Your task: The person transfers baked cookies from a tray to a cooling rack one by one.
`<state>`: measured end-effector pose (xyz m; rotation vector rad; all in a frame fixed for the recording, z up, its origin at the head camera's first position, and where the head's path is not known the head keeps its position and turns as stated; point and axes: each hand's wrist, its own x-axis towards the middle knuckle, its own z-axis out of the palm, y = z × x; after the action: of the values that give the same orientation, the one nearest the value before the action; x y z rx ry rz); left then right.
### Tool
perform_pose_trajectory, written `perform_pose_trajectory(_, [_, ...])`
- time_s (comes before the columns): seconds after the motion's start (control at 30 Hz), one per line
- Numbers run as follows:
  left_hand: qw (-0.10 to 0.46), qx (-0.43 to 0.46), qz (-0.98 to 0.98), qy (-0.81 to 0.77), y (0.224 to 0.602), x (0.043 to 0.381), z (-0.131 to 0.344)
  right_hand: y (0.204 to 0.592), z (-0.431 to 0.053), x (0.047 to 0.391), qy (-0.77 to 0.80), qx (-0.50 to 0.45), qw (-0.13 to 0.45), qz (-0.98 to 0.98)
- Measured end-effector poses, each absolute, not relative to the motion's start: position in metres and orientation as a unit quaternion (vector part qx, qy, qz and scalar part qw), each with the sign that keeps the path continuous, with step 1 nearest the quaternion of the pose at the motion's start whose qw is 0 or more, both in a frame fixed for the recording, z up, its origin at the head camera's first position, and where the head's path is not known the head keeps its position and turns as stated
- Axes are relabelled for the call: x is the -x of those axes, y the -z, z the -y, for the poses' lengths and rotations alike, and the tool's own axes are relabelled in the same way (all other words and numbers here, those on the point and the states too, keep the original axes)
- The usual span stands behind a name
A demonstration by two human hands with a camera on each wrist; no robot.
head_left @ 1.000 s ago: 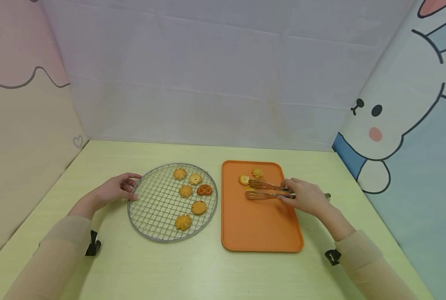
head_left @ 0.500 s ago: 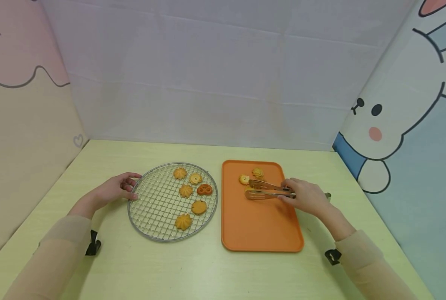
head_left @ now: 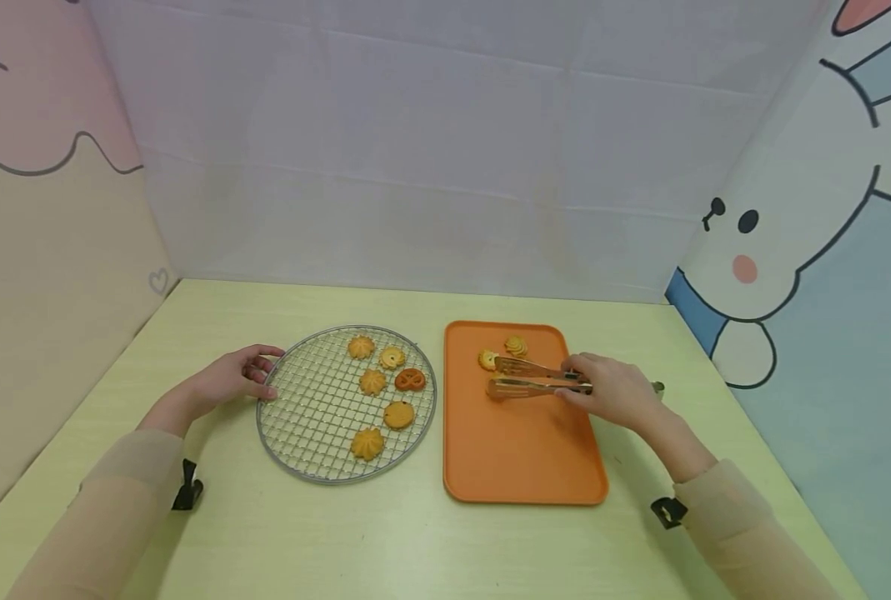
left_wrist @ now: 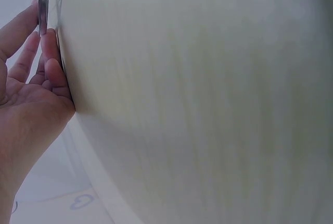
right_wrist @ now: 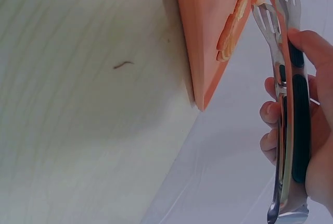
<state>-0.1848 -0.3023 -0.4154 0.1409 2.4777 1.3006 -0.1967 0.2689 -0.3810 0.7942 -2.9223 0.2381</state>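
My left hand (head_left: 231, 383) holds the left rim of a round wire cooling rack (head_left: 295, 425); in the left wrist view the metal rim shows between thumb and fingers. Several cookies lie on the rack's right half, among them a pretzel-shaped one (head_left: 411, 380) and a round one (head_left: 398, 415). My right hand (head_left: 616, 392) grips metal serving tongs (head_left: 523, 389) with dark green handle pads. The slotted tong ends are parted over an orange tray (head_left: 520, 467), beside a flower-shaped cookie (head_left: 488, 360). A swirled cookie (head_left: 516, 346) lies behind them. Whatever lies under the tong ends is mostly hidden.
Rack and tray stand side by side on a pale wooden table (head_left: 325, 542), a narrow gap between them. A pale cloth wall (head_left: 430, 167) rises behind the table, with cartoon-printed panels (head_left: 813, 333) at the sides. Black straps (head_left: 187, 486) hang at both wrists.
The tong ends have shifted very slightly left over the tray, and the yellow cookie between them shows less. My left hand, the rack and its cookies look the same.
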Motion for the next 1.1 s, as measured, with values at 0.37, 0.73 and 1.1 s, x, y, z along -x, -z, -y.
perform_pose_trajectory(0.37, [0.172,-0.055,-0.875,-0.449,0.414,0.185,0.300,0.368,-0.266,0.193,-0.073,-0.282,0.080,0.953])
perform_pose_trajectory(0.73, [0.168,-0.051,-0.878,-0.445,0.420,0.188,0.304,0.343,-0.249,0.191,-0.082,-0.304,0.113,0.942])
perform_pose_trajectory(1.1, [0.164,-0.056,-0.876,-0.449,0.420,0.186,0.303,0.320,-0.220,0.192,-0.089,-0.329,0.137,0.930])
